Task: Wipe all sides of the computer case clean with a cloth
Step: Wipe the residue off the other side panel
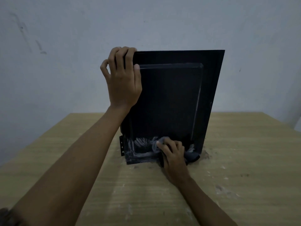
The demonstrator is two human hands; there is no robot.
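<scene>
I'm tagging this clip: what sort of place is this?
Likely a plain room, maybe a home or small workshop: a scuffed bare wall, a dusty wooden table, and a black computer case standing on it.

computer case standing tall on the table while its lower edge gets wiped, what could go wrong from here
1. The computer case stands upright, steadied only by the left hand gripping its top corner; a hard push from the right hand could tip or slide it.
2. The cloth may just smear the pale dust streaks and drop grit onto the table.
</scene>
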